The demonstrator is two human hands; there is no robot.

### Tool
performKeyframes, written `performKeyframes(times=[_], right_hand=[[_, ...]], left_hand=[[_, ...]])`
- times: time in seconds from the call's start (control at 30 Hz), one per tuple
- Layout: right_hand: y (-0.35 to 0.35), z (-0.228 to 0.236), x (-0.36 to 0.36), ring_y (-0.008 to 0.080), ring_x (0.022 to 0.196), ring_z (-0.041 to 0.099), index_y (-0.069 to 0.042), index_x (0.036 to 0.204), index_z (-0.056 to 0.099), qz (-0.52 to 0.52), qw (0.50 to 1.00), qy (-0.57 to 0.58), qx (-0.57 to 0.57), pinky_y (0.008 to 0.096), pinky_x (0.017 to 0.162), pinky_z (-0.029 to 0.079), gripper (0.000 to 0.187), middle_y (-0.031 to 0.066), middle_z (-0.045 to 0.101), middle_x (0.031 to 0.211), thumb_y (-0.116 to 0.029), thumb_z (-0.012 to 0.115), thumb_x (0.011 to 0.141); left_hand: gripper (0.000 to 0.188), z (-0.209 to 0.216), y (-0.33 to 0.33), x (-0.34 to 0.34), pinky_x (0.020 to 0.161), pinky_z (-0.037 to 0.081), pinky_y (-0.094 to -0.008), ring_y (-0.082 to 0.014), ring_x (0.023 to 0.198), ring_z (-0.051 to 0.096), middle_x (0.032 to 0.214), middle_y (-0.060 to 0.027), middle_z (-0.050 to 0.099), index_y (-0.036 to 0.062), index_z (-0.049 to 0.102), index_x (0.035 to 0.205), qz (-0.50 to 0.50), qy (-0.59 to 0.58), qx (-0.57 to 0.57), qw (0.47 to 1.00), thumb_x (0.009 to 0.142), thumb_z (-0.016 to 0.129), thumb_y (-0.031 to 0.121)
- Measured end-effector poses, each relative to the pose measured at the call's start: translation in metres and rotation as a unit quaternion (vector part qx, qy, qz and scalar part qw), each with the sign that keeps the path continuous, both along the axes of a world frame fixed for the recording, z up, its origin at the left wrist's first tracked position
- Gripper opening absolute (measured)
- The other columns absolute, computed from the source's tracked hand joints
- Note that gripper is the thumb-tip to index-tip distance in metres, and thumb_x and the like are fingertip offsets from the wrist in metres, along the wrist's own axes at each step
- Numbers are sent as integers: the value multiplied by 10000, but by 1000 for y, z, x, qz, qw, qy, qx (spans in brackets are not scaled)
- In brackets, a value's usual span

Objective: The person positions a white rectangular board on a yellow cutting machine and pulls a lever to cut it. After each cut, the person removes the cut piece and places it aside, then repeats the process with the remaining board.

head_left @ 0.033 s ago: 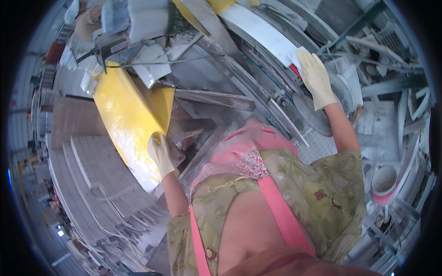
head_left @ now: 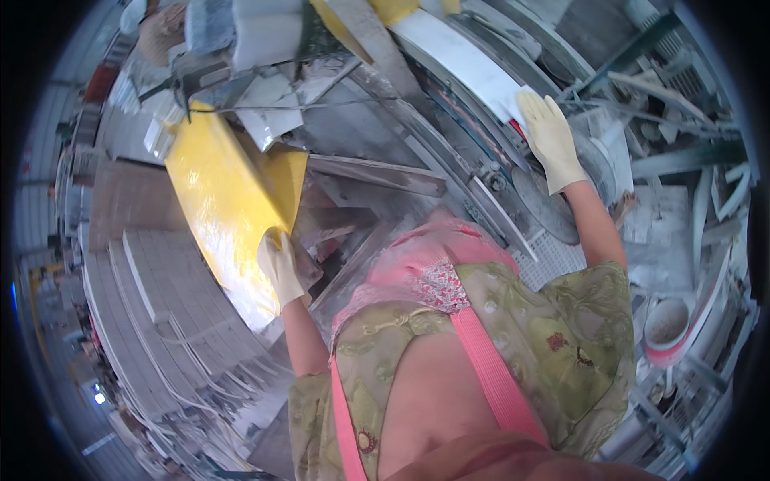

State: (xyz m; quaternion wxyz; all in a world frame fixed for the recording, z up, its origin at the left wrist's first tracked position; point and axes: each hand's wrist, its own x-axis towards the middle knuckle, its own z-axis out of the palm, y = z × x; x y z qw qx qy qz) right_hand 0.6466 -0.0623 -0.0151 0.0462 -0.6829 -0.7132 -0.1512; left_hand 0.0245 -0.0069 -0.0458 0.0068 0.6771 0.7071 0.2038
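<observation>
My left hand (head_left: 279, 268), in a pale cream glove, has its fingers bent over the near right edge of a shiny yellow sheet (head_left: 220, 188). This sheet is folded along its length and slopes away to the far left. My right hand (head_left: 552, 140), gloved the same way, lies with fingers stretched out over the near end of a long white strip (head_left: 461, 60). A bit of red (head_left: 516, 128) shows beside its fingers. Under and beside that hand is a round grey disc (head_left: 545, 204). The underside of both hands is hidden.
Stacked grey slabs (head_left: 180, 301) stand on the left below a brown board (head_left: 136, 204). Wooden beams (head_left: 377, 174) lie across the middle. A pink-rimmed bucket (head_left: 667, 322) stands at right, with scrap pieces (head_left: 666, 96) behind it. A perforated plate (head_left: 557, 250) lies near my right forearm.
The surroundings have shifted slightly in the picture, as the camera moved a little. Both hands keep their places on the yellow sheet and the white strip.
</observation>
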Motion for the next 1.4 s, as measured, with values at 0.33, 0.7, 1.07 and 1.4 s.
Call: performKeyframes(times=[0.33,0.7,1.07,1.4], right_hand=[[57,1,-21,293,1491,341,-20,1557,318,18,996,-29,-77,459,1233,265,900,149,392,1586,-201,786,810],[92,56,-35,182,695,657,12,984,741,-134,893,425,-62,345,642,498,297,62,698,768,-278,703,929],[108,47,-461,103,804,608,-58,1205,678,207,561,735,-318,298,694,482,361,-3,686,947,-362,583,1034],[62,15,-572,285,1058,662,-75,1433,503,392,649,528,-383,378,907,527,573,165,689,1156,-240,691,918]], left_hand=[[247,10,-3,20,876,519,-486,-389,988,672,1024,-189,712,59,704,1052,62,-27,-5,998,901,660,250],[267,18,-9,13,904,527,-462,-383,1014,677,1049,-189,719,62,716,1086,47,-98,-4,994,890,687,241],[552,81,-47,-34,918,516,-361,-294,1059,687,1176,-180,713,-8,660,1265,66,-333,-52,939,980,585,459],[784,68,-35,-71,876,489,-393,-318,1003,643,1081,-237,668,-109,579,1225,212,-484,-163,833,874,646,589]])
